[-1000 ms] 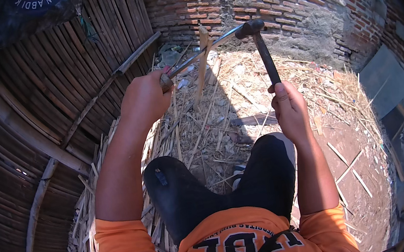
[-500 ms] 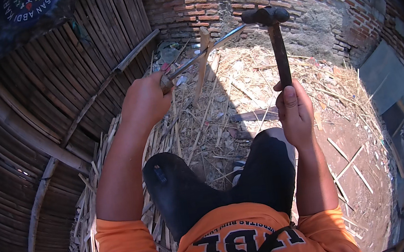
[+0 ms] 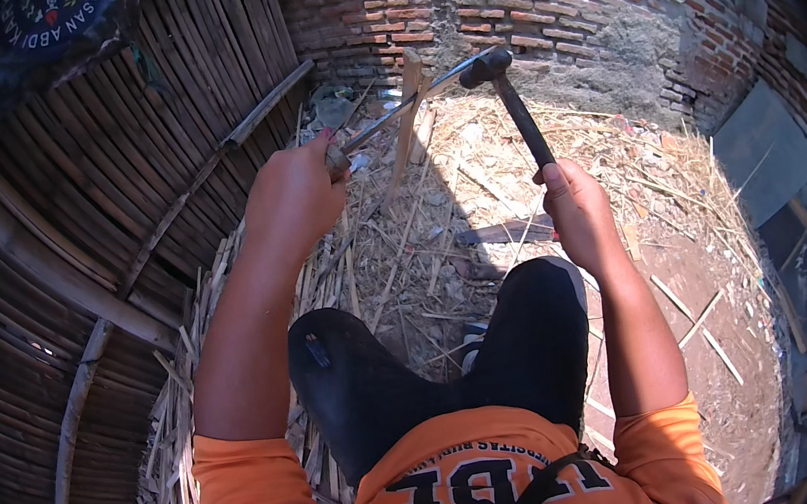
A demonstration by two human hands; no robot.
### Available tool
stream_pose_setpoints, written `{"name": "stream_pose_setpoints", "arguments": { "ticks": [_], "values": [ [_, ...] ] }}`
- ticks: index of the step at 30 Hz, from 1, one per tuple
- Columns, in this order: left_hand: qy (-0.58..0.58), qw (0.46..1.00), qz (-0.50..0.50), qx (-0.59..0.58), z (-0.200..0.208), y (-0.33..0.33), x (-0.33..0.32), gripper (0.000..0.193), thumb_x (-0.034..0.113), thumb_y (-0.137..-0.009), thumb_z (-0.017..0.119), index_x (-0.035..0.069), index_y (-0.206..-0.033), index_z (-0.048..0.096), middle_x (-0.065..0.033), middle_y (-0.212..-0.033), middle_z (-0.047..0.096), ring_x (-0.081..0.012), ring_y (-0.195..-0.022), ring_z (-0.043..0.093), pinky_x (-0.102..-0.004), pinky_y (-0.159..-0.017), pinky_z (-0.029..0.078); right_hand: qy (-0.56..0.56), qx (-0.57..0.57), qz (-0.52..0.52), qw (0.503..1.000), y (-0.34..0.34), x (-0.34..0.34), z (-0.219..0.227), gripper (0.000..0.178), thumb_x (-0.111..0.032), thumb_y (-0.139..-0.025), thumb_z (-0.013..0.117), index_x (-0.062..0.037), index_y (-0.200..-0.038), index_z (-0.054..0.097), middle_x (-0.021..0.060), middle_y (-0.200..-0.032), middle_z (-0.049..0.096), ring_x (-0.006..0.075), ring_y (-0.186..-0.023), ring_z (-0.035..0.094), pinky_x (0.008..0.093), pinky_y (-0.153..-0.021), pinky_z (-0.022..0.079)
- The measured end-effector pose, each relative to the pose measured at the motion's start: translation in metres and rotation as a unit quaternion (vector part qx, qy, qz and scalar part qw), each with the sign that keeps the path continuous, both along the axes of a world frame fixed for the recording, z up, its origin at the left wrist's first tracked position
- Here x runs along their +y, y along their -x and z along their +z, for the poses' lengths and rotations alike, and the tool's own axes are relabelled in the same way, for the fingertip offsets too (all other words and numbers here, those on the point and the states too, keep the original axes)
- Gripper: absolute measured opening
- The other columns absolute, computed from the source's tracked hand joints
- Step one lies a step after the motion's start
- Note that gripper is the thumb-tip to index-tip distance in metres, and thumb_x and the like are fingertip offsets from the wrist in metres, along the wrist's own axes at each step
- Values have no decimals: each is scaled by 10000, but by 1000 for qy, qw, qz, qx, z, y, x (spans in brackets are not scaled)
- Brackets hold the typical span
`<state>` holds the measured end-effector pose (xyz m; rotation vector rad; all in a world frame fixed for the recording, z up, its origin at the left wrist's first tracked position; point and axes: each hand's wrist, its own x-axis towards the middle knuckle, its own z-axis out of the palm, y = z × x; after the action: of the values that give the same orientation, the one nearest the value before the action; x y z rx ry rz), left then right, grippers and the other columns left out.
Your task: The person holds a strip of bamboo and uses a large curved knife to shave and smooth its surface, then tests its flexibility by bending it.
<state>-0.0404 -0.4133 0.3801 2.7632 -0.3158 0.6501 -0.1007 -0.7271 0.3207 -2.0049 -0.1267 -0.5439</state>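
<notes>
Bamboo stake (image 3: 406, 129) was being split: blade (image 3: 405, 103) gripped in closed left hand (image 3: 294, 197), hammer (image 3: 514, 97) clenched in right hand (image 3: 575, 211), a squarer blow probably needed next

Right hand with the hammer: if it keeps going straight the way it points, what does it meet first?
Probably the knife blade. The right hand aims the hammer up and away, its head already at the blade's back over the upright bamboo strip; depth is uncertain.
</notes>
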Motion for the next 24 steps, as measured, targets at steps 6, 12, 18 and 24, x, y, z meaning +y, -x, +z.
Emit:
{"name": "stream_pose_setpoints", "arguments": {
  "ticks": [6, 12, 18, 24],
  "values": [
    [15, 1000, 5, 11, -5, -5, 3, 221, 225, -862, 745, 48, -990, 706, -209, -815, 697, -421, -821, 677, -505, -736, 519, -125, -89, 39, 987, 13, 9, 24, 451, -450, -1092, 431, -31, -1044, 592, -52, -659, 431, 44, -588, 385, 244, -535, 312],
    [-4, 1000, 11, 6, -1, -6, 3, 205, 201, -853, 742, 49, -987, 708, -215, -817, 694, -422, -822, 675, -502, -731, 518, -71, 10, 37, 997, -1, 5, 24, 435, -428, -1090, 445, -34, -995, 606, -31, -663, 472, 62, -600, 425, 260, -548, 350],
    [9, 1000, 3, 22, -5, -6, -1, 216, 206, -848, 742, 54, -997, 711, -214, -832, 698, -420, -837, 676, -505, -745, 521, -35, -54, 15, 998, 6, 9, 20, 426, -419, -1090, 450, -28, -1018, 604, -34, -669, 467, 61, -611, 419, 255, -568, 351],
    [-11, 999, 22, 30, -7, -8, 7, 210, 187, -835, 735, 53, -996, 713, -212, -846, 703, -418, -847, 679, -512, -757, 525, -151, -8, 73, 986, 11, 14, 34, 431, -436, -1093, 432, -44, -997, 584, -55, -647, 431, 34, -547, 369, 235, -486, 294]
  ]
}}
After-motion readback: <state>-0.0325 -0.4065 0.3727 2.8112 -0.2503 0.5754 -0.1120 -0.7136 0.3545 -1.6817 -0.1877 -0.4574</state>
